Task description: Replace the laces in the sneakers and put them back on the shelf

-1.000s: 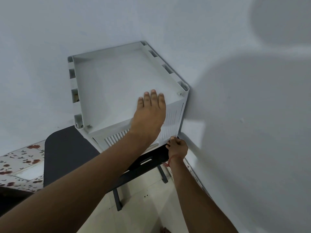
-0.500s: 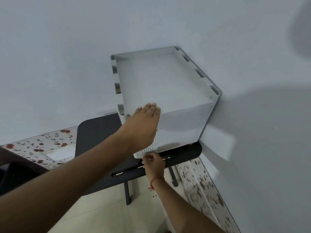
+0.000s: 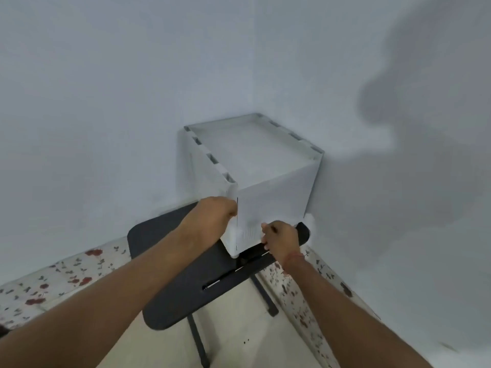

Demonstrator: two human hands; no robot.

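Black table (image 3: 170, 277) stands by floral-tiled skirting (image 3: 66, 274) and grey walls (image 3: 106, 102)

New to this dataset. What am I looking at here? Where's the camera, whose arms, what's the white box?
There is no robot: a person wears one wide-angle camera on the head, looking forward and down, so the two bare arms are their own. The white plastic storage box stands on a dark small table in the corner of a room. The left hand is on the box's near left corner edge. The right hand is curled at the bottom of the box's front, apparently on a handle, though that is blurred. No sneakers or laces are in view; the box may be the shelf.
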